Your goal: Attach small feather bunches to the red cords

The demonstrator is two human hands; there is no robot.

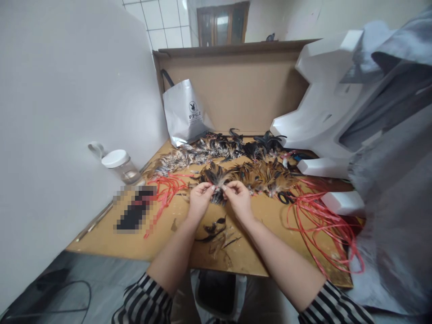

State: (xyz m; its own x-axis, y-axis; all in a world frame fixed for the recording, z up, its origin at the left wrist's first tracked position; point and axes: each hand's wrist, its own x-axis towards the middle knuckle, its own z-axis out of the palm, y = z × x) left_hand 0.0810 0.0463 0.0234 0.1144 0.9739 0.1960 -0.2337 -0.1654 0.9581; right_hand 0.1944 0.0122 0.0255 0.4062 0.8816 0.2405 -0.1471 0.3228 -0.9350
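Observation:
Over the middle of the wooden table, a bunch of brown and black feathers (218, 175) is pinched at its base between both hands. My left hand (201, 198) closes thumb and fingers on its left side, with a bit of red by the fingertips. From the right, my right hand (238, 198) grips the same base in a pinch. Just behind the hands lies a row of brown feather bunches (266, 175). Farther back stretches a second row of dark and pale feathers (209, 148). Several loose feathers (219, 236) are scattered nearer the front edge.
Red plastic strips lie in a tangle at right (317, 220) and in a smaller heap at left (167, 189). Black scissors handles (285, 197) show by the right feathers. A lidded jar (121, 166), silver bag (185, 112) and white foam pieces (324, 103) border the table (111, 238).

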